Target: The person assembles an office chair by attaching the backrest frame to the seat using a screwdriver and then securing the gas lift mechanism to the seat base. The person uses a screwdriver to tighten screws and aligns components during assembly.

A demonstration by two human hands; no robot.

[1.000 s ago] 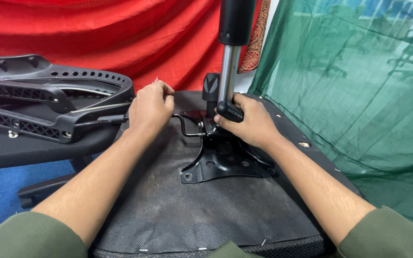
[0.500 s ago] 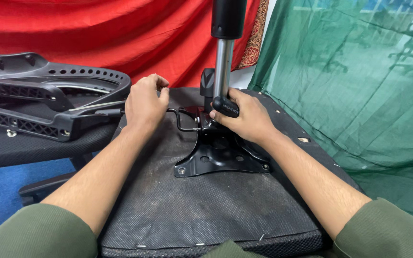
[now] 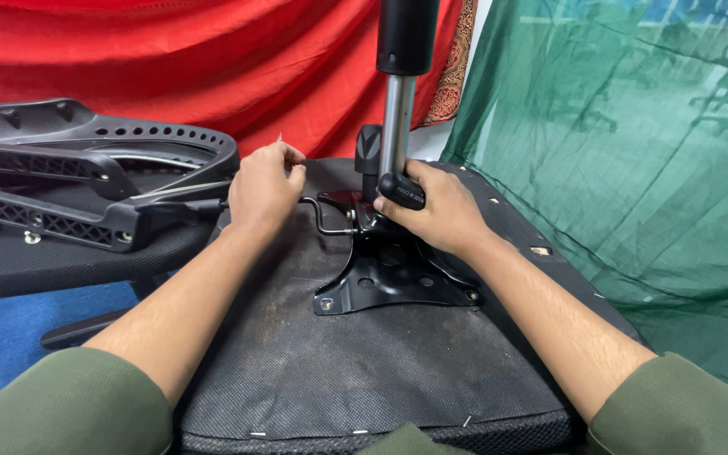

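Note:
An upturned office chair seat [image 3: 364, 371], covered in black fabric, lies in front of me. A black metal tilt mechanism plate [image 3: 381, 282] is mounted on it. From the plate a silver gas lift cylinder [image 3: 396, 118] stands upright with a black upper sleeve. My right hand [image 3: 436, 211] grips a black lever knob [image 3: 402, 190] at the foot of the cylinder. My left hand [image 3: 263, 187] is closed on the seat's far left edge, beside a bent metal rod [image 3: 323, 219] that runs into the mechanism.
A black plastic chair back frame [image 3: 77, 181] lies to the left on another padded part. Red cloth [image 3: 170, 59] hangs behind, green mesh netting [image 3: 634, 168] hangs on the right, and blue floor [image 3: 10, 337] shows at lower left.
My view has shifted slightly, so the seat and mechanism sit a little lower and to the right in the frame. Both hands keep their holds.

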